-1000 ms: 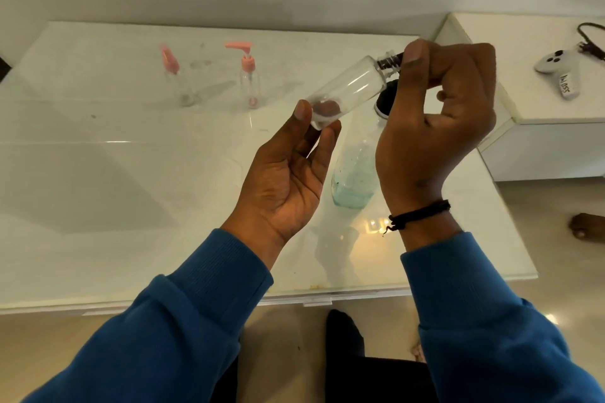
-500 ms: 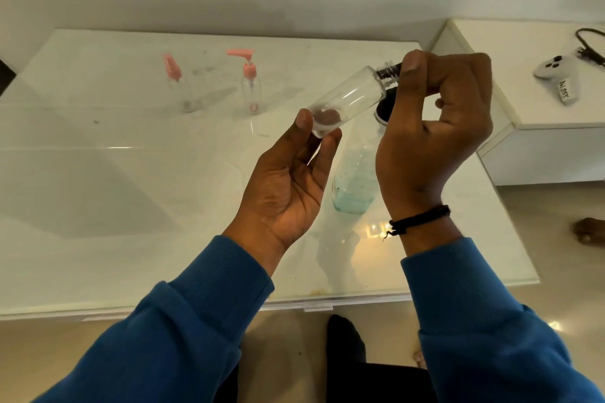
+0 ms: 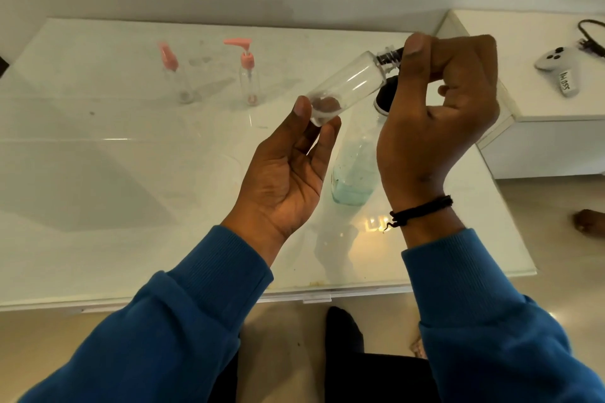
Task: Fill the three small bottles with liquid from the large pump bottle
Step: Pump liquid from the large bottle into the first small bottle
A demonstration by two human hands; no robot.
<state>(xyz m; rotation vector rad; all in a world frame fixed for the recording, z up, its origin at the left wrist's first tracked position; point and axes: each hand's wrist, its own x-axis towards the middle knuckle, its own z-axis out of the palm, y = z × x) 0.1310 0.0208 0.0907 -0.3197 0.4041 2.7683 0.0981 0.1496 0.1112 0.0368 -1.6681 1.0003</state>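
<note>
The left hand [image 3: 288, 170] pinches a tilted small clear bottle [image 3: 343, 88] while the right hand [image 3: 438, 101] grips its black cap [image 3: 389, 56], probably unscrewing before filling.

Handwritten label on the white controller [image 3: 556, 65], possibly "IH 055", too blurred for certainty

**Clear plastic on a glossy bench**

The small bottle [image 3: 343, 88] is clear, smooth plastic with a glossy sheen. The bench [image 3: 114, 173] top is glossy white, mirror-smooth. Both sleeves [image 3: 203, 298] are matt blue ribbed cloth. Pump tops [image 3: 242, 49] look matt pink plastic.
</note>
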